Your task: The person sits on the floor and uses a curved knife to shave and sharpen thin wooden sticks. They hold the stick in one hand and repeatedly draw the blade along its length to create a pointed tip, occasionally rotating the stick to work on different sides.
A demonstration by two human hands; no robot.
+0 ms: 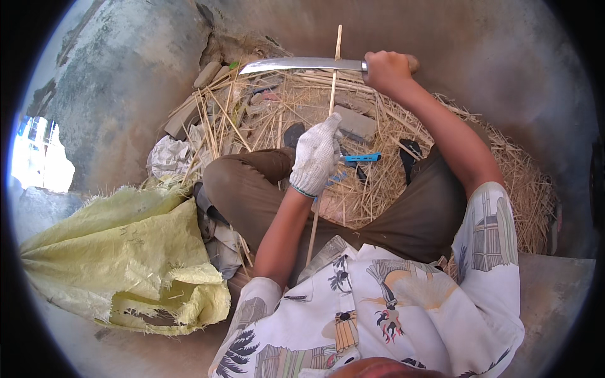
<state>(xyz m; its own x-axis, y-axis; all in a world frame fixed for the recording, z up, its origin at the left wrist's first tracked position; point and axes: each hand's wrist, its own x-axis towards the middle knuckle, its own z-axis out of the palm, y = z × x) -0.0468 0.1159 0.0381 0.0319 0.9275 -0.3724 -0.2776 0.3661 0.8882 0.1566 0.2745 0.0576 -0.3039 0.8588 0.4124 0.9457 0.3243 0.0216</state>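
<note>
My left hand (316, 155), in a white knitted glove, is closed round a thin pale bamboo strip (333, 89). The strip runs from beside my body up past the glove to the far wall side. My bare right hand (388, 73) grips the wooden handle of a long, slightly curved knife (296, 63). Its blade points left and crosses the strip near the strip's far end. Whether the edge bites into the strip cannot be made out.
Shavings and split strips (378, 195) cover the ground around my crossed legs. A grey brick (356, 123) and a blue-handled tool (362, 157) lie in front of me. A frayed yellow woven sack (126, 246) is at my left. Concrete walls (441, 38) stand close around.
</note>
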